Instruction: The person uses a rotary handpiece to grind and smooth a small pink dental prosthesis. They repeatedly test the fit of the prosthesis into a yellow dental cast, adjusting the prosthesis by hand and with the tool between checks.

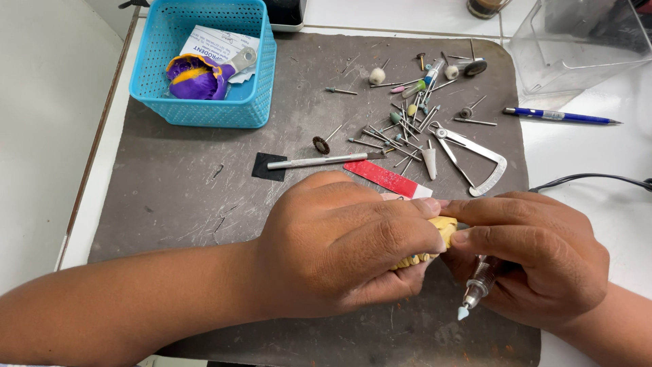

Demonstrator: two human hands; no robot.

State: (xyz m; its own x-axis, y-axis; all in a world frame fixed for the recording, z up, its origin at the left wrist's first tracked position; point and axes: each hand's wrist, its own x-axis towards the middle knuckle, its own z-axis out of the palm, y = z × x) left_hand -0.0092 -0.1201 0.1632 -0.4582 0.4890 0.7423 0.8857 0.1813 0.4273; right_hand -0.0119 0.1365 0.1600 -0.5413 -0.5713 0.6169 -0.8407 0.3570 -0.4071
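My left hand (339,245) is closed around a yellow dental cast (445,230), of which only an edge with teeth shows between the fingers. My right hand (536,255) touches the cast's right side with thumb and forefinger. It also holds a metal rotary handpiece (477,284) in its palm, with the small pale blue tip (463,312) pointing down toward the mat. Both hands rest over the front part of a dark grey work mat (190,197).
Several burs and polishing points (407,122) lie scattered at the mat's far right, with a metal caliper (475,160), a red strip (384,178) and a scalpel-like tool (319,162). A blue basket (204,61) holds a purple and yellow mould. A blue pen (560,116), clear box (577,41) and black cable (591,178) are at right.
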